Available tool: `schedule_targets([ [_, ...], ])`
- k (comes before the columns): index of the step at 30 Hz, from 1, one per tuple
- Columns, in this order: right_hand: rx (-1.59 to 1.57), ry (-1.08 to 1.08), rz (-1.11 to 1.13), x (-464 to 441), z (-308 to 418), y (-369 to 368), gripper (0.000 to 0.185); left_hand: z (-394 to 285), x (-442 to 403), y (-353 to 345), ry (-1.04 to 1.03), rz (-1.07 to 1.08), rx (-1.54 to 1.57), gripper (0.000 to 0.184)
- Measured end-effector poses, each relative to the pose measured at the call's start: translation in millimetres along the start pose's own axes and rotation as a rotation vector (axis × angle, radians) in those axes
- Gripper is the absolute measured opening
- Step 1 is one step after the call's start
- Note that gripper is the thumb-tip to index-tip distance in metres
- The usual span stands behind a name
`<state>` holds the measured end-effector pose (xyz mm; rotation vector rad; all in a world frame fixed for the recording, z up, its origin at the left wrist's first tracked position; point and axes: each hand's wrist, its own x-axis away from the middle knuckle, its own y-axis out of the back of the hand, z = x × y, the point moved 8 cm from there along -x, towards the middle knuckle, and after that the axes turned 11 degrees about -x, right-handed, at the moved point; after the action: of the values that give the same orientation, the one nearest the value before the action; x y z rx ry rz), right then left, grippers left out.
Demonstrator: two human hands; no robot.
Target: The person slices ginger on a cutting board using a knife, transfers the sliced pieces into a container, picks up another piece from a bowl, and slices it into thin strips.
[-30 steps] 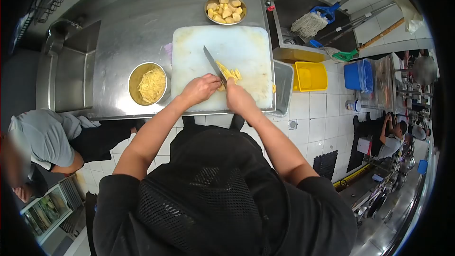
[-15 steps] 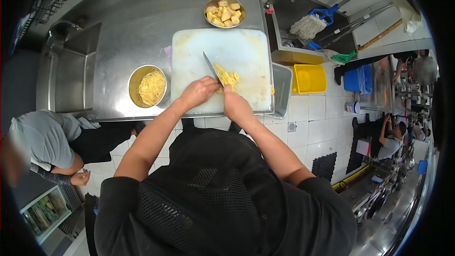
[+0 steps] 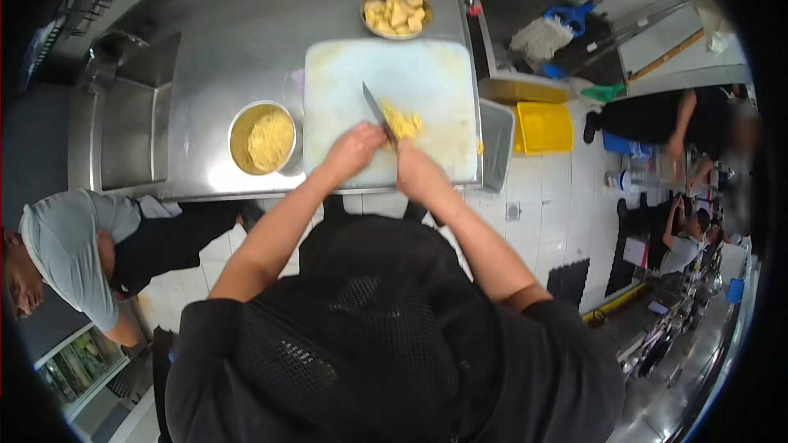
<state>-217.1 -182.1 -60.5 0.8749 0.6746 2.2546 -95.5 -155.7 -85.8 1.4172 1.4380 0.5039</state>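
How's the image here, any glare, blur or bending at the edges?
Head view: bright glare on the silver steel counter, near the round metal container; head view: yellow shredded strips on the white rectangular cutting board look blurred, single pieces hard to tell apart; head view: wide-angle distortion bends the surroundings, and the corners go black.

No text, label, brand, number or sign can be read anywhere in the scene. On the white tub [image 3: 617,181] at the right, blue patches show, too small and blurred to make out as lettering. The white sheet [image 3: 634,251] with a pink edge, also at the right, is too small to read. Whether the knife [image 3: 373,102] bears a maker's mark cannot be told.
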Motion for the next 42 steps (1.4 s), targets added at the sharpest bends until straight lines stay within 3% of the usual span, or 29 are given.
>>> schedule_targets([
  [2,-0.001,0.047,-0.078,-14,-8,-5,0.03,1,-8,5,0.013,-0.077,0.041,0.021],
  [9,-0.005,-0.028,0.023,-7,-3,4,0.03,2,-9,3,0.028,-0.069,0.035,0.023],
  [11,-0.049,-0.006,-0.061,-17,-10,-4,0.03,4,-6,-1,0.067,-0.055,0.021,0.022],
  [14,-0.034,-0.024,-0.009,-26,-1,9,0.03,2,-10,5,0.118,0.034,0.018,0.021],
  [20,0.089,-0.078,0.112,9,17,20,0.03,5,-7,6,0.088,0.029,0.026,0.02],
  [25,0.042,-0.038,-0.01,-6,5,2,0.031,4,-5,9,0.061,0.003,0.044,0.019],
  [42,0.043,-0.059,0.044,-11,3,0,0.029,-2,-3,17,0.053,-0.062,-0.086,0.013],
])
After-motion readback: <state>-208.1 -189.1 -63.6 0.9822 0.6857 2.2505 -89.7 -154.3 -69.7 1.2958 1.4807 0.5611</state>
